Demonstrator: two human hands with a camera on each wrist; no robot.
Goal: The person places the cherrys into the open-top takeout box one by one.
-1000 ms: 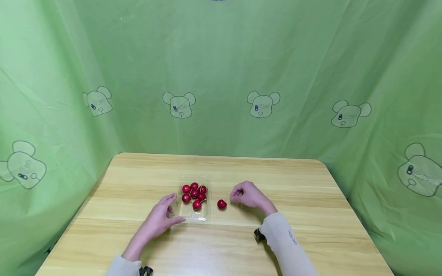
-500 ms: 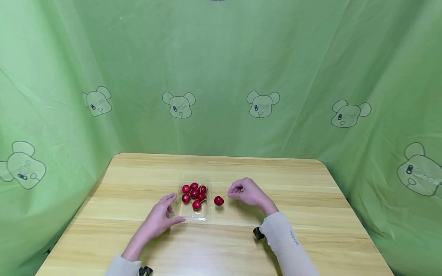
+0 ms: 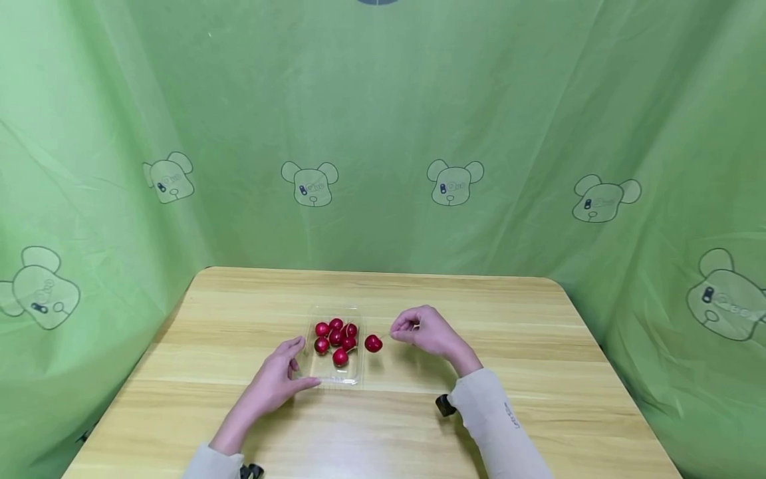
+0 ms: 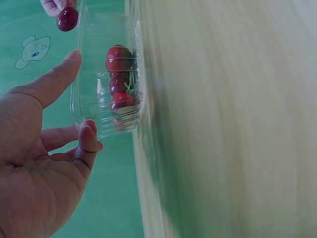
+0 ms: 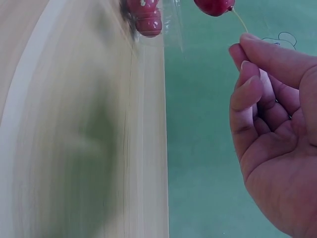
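Observation:
A clear plastic box (image 3: 332,376) stands on the table with several red cherries (image 3: 336,337) inside. My left hand (image 3: 276,379) holds its near left corner, thumb on the front side and fingers on the left side. The left wrist view shows the thumb (image 4: 62,74) at the rim and curled fingertips (image 4: 88,136) at the corner. Right of the box a single cherry (image 3: 374,343) hangs above the table. Thumb and forefinger of my right hand (image 3: 427,332) pinch the end of its thin stem (image 5: 240,19); the other fingers are curled.
The wooden table (image 3: 359,432) carries the box at its middle. A green curtain (image 3: 383,133) with printed bear heads surrounds the back and both sides. Dark wrist devices (image 3: 445,404) sit at both sleeves.
The lone cherry has risen off the table by its stem and moved left toward the box with my right hand. My left hand and the box have stayed put.

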